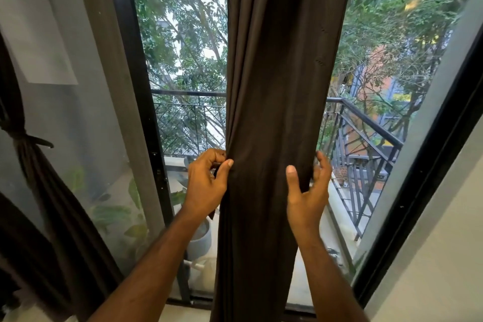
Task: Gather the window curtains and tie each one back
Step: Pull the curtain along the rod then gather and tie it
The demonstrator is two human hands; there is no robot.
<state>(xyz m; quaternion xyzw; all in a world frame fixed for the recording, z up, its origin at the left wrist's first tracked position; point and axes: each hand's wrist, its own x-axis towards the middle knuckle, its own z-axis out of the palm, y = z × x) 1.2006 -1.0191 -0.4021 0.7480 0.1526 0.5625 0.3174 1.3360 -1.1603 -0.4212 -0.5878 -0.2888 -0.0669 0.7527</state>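
Observation:
A dark brown curtain hangs bunched in front of the window, straight ahead of me. My left hand pinches its left edge at waist height, thumb on the front and fingers curled behind, with a dark strip of fabric also caught in the fingers. My right hand wraps the curtain's right edge, thumb in front and fingers spread behind the folds. A second dark curtain hangs at the far left, cinched with a knotted tie.
A black window frame stands left of the curtain and another black frame slants on the right. Beyond the glass are a balcony railing, a grey plant pot and trees. A pale wall is at lower right.

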